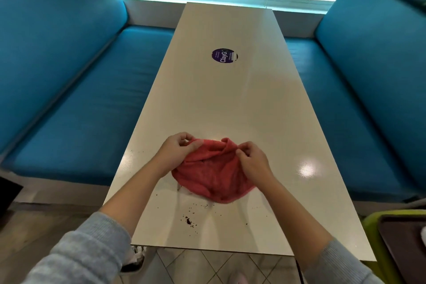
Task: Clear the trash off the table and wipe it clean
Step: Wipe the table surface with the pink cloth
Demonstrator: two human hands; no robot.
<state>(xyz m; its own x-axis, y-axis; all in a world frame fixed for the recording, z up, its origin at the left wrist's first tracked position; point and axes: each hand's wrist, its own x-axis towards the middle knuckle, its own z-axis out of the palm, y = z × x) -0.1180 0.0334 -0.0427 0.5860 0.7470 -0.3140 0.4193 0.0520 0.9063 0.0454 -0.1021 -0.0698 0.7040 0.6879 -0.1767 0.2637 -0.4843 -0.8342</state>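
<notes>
Between the two sets of fingertips, the pink cloth [213, 174] lies bunched on the near half of the white table [230, 99]. The left hand [176, 151] pinches its far-left edge between thumb and curled fingers. The right hand [252, 160] pinches the far-right fold the same way. Both lift that edge slightly, probably to refold or spread the cloth before a wiping pass. Just nearer than the fingers, dark crumbs [189, 221] dot the tabletop, so wiping looks unfinished. Well beyond the fingers sits a round purple sticker [224, 55]. Blue bench seats [76, 108] flank both sides, and a brown tray [408, 244] sits off right.
</notes>
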